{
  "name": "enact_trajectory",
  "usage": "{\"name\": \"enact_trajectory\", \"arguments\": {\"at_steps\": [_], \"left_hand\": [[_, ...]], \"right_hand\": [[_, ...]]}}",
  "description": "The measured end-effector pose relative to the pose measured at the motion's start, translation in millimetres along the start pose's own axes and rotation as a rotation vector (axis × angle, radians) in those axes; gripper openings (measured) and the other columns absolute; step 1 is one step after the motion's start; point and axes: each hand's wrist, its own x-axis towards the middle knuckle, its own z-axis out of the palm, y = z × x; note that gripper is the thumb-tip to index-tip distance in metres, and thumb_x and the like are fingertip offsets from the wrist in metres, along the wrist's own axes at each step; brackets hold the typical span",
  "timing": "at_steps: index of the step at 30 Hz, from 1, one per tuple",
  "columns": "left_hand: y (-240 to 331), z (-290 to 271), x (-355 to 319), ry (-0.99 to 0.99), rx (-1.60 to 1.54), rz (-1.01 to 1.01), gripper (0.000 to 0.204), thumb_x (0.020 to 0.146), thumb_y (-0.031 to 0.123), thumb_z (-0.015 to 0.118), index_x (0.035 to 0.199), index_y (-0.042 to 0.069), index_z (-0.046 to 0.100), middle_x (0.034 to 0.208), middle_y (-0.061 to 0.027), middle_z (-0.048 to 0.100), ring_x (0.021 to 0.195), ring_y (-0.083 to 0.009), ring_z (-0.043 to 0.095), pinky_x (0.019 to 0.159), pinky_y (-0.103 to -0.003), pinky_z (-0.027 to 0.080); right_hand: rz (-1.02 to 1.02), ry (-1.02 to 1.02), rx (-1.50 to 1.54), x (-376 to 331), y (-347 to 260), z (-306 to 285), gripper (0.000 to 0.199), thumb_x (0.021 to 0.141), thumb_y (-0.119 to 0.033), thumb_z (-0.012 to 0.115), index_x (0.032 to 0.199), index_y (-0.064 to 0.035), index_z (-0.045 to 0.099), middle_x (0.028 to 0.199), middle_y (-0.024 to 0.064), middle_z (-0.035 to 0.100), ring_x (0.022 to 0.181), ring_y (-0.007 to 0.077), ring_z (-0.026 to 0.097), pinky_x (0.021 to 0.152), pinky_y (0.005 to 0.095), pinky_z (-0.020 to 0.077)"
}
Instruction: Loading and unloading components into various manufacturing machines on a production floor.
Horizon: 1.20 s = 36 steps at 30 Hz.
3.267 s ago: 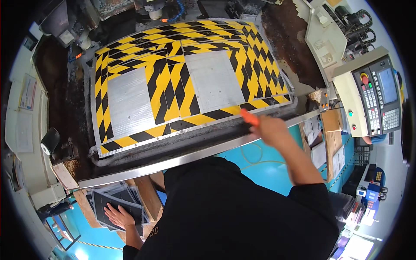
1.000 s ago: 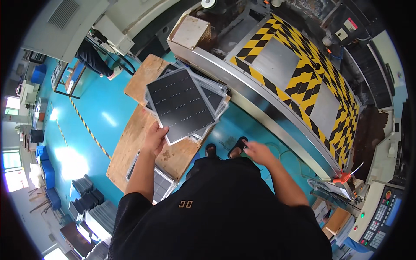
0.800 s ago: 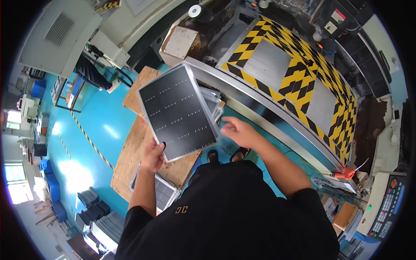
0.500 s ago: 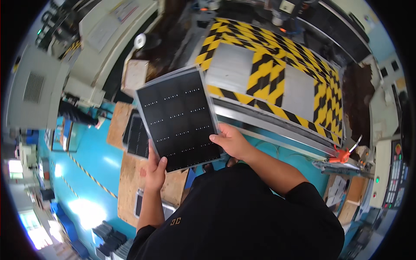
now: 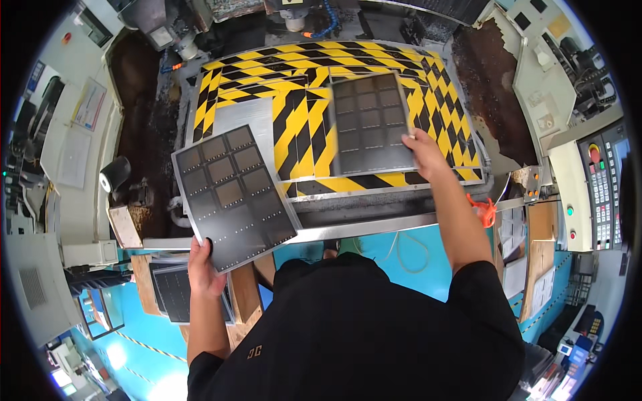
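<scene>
My left hand (image 5: pixel 206 269) is closed on the lower left edge of a dark rectangular panel (image 5: pixel 247 234) marked with a grid of squares and small light dots. That panel is tilted in front of the machine bed, its upper part overlapping the bed's front edge. My right hand (image 5: pixel 426 155) pinches the right edge of a second, similar dark panel (image 5: pixel 368 127), slightly blurred. This one is over the right part of the bed (image 5: pixel 301 137), which is covered in yellow and black striped tape. A bare grey plate (image 5: pixel 251 115) shows at the bed's left. Whether the second panel touches the bed I cannot tell.
Two machine heads (image 5: pixel 294 21) hang at the back of the bed. A control panel (image 5: pixel 605 194) with buttons stands at the right, near an orange air gun (image 5: pixel 483 210). More dark panels (image 5: pixel 172 294) lie on a wooden table (image 5: pixel 246 294) at the lower left.
My body has turned right to face the machine bed. The panels, stacked together in both hands before, are now apart, one in each hand, the right one carried out over the bed.
</scene>
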Motion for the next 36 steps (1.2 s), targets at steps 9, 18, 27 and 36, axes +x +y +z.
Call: {"name": "enact_trajectory", "arguments": {"at_steps": [9, 18, 27, 36], "left_hand": [[23, 18, 62, -0.089, -0.056, -0.199, 0.030, 0.096, 0.010, 0.052, 0.125, 0.003, 0.049, 0.124, -0.0129, 0.060, 0.113, -0.0270, 0.060, 0.098, -0.042, 0.048], [66, 18, 167, -0.203, 0.036, -0.321, 0.041, 0.093, 0.008, 0.055, 0.133, 0.003, 0.047, 0.125, -0.0116, 0.061, 0.114, -0.0254, 0.061, 0.097, -0.040, 0.050], [75, -42, 290, -0.342, 0.658, -0.387, 0.028, 0.093, 0.012, 0.063, 0.120, 0.006, 0.053, 0.110, -0.0059, 0.064, 0.098, -0.0183, 0.065, 0.089, -0.032, 0.052], [82, -74, 305, -0.797, 2.207, 0.283, 0.087, 0.079, 0.026, 0.077, 0.151, 0.019, 0.030, 0.160, -0.0102, 0.022, 0.147, -0.0382, 0.016, 0.120, -0.046, 0.020]], "right_hand": [[0.068, 0.161, -1.037, 55, 16, -35, 0.045, 0.090, -0.029, 0.068, 0.122, 0.0008, 0.056, 0.099, 0.0158, 0.070, 0.091, 0.0259, 0.068, 0.082, 0.0363, 0.0527], [0.118, -0.284, -0.597, 18, 18, 162, 0.042, 0.091, -0.034, 0.067, 0.115, -0.0011, 0.062, 0.089, 0.0035, 0.065, 0.077, 0.0105, 0.062, 0.069, 0.0262, 0.0515], [0.256, -0.337, -0.352, 62, 61, 289, 0.015, 0.091, -0.017, 0.068, 0.097, -0.0076, 0.059, 0.079, -0.0001, 0.061, 0.068, 0.0088, 0.060, 0.061, 0.0232, 0.0502], [0.243, -0.259, -0.511, 76, 118, 310, 0.019, 0.086, -0.012, 0.073, 0.098, -0.0022, 0.060, 0.076, 0.0011, 0.060, 0.062, 0.0078, 0.057, 0.055, 0.0212, 0.0499]]}}
